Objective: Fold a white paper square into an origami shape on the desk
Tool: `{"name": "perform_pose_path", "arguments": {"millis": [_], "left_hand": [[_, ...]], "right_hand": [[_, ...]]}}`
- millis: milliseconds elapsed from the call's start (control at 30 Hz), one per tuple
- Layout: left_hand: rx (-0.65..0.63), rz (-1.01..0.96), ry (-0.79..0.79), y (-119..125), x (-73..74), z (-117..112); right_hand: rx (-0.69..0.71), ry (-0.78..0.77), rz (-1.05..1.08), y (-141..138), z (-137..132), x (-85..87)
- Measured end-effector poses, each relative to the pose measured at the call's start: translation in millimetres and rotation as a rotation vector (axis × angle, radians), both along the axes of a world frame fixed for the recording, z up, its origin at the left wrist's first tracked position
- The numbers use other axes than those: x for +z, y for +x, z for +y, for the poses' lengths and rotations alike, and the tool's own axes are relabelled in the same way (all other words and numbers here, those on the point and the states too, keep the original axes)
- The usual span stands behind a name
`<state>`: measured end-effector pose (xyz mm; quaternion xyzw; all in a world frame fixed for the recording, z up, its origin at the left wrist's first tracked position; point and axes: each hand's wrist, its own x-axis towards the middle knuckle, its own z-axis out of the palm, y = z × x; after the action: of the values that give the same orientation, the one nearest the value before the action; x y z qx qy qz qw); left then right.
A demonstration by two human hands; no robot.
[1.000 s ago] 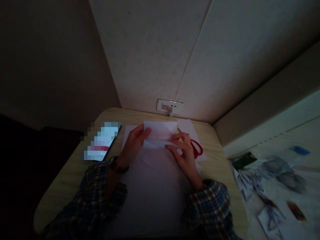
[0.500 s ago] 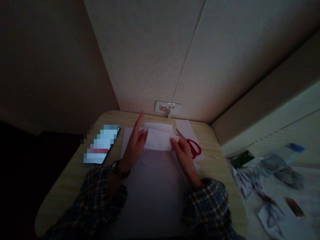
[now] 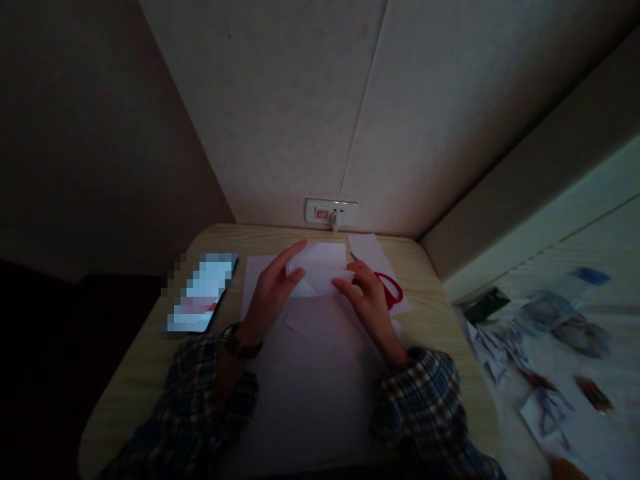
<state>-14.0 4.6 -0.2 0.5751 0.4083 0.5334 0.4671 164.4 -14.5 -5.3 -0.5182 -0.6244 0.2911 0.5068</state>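
Between my hands is a folded piece of white paper (image 3: 316, 283), held above more white sheets on the small table. My left hand (image 3: 276, 277) grips its left end, thumb in front and fingers behind. At the right end, my right hand (image 3: 367, 287) pinches the paper between thumb and fingers. A pair of scissors (image 3: 395, 288) with red handles lies just beyond my right hand, partly hidden by it, on a white sheet (image 3: 373, 250). Below the folded piece, a large white sheet (image 3: 305, 393) reaches toward me.
A phone (image 3: 203, 293) with a lit, blurred screen lies on the left of the wooden table (image 3: 135, 373). Behind the table, a wall socket (image 3: 331, 212) holds a plug. To the right, lower down, are paper scraps (image 3: 500, 357) and plastic bags (image 3: 565, 327).
My left fingers, stretched upward before, have closed onto the paper's left end. My right hand's grip on the right end has shifted slightly. The view has moved a little.
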Motion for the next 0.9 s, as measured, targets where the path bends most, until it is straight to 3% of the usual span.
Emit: {"name": "perform_pose_path", "arguments": {"millis": [200,300,467,700,800,900], "left_hand": [[0.004,-0.095,-0.039,2,0.4,-3],[0.001,-0.172,-0.052,4,5.2,-5],[-0.094,-0.278,-0.199,4,11.8,-7],[-0.29,-0.08,-0.422,5,2.3,-3],[-0.238,-0.028,-0.425,9,0.9,-5],[-0.149,-0.032,-0.361,12,1.6,-6]], "right_hand": [[-0.008,-0.132,0.288,-3,-2,2.3],[0.048,-0.173,0.31,1,-1,1.9],[-0.013,-0.115,0.302,12,2,4.7],[-0.009,-0.077,0.282,11,2,6.7],[-0.042,-0.109,0.287,4,0,5.3],[-0.047,-0.248,0.328,-5,-1,1.5]]}}
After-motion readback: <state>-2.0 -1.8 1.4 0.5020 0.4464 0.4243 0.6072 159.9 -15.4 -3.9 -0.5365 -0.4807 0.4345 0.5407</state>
